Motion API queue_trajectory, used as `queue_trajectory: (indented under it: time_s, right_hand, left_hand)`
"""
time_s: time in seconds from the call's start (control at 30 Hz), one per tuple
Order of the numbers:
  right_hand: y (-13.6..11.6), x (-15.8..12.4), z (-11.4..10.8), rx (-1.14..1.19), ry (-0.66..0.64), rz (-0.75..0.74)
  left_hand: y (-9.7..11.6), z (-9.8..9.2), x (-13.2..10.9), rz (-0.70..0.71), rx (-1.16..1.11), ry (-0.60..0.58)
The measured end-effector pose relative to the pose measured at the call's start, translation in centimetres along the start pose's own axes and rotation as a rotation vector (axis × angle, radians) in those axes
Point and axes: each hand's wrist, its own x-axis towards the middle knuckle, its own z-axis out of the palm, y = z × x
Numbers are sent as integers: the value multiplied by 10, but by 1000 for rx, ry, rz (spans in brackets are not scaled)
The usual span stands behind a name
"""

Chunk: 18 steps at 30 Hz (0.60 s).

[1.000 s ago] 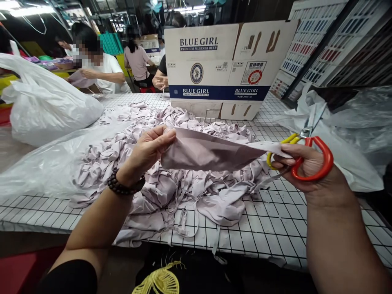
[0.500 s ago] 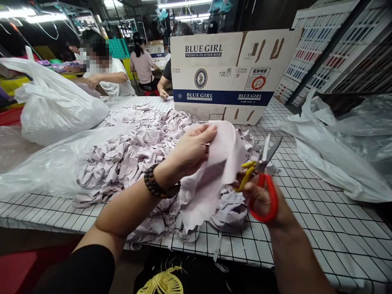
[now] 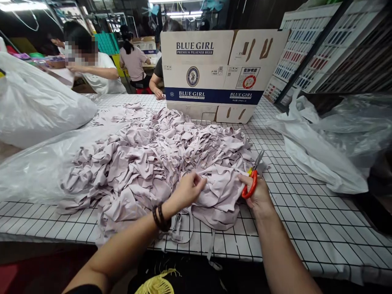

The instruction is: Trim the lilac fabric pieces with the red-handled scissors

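- Both hands worked at the near edge of the fabric pile [image 3: 159, 159]: my left hand [image 3: 188, 190] pinched a fold of the pale lilac piece [image 3: 219, 192] lying on the pile's near right corner, fingers closed on the cloth, seemingly to lift or separate it from the heap.
- My right hand [image 3: 259, 194] was closed around the scissors [image 3: 252, 179], red handle in the grip, blades pointing up and away from the pile; whether the blades were parted I could not tell. The same hand touched the right edge of the pinched piece.
- Loose straps [image 3: 180, 228] hung from the pile's near side over the edge of the gridded table [image 3: 306, 228].
- Behind the pile stood a cardboard box [image 3: 220, 73], walling off the far side.
- Left of the pile lay a clear plastic sheet [image 3: 36, 167] and a filled white bag [image 3: 36, 110]; right of it, well apart, crumpled plastic bags [image 3: 321, 151].
- Beyond the pile, other people [image 3: 92, 69] sat at work; their hands stayed clear of mine.
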Motion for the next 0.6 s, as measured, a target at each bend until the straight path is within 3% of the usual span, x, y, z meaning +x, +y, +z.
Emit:
queue_trajectory:
  time_s: [0.13, 0.27, 0.4, 0.6]
  right_hand:
    - [7, 1, -2, -17, -10, 5]
    - [6, -2, 3, -49, -18, -7]
    - [3, -5, 4, -117, -8, -21]
    - [-13, -13, -4, -344, 60, -47]
  left_hand:
    - [-26, 40, -21, -27, -11, -48]
    - [-29, 61, -12, -51, -99, -1]
    - [-25, 61, -9, -146, -308, -59]
    - [-12, 36, -44, -379, -780, -296]
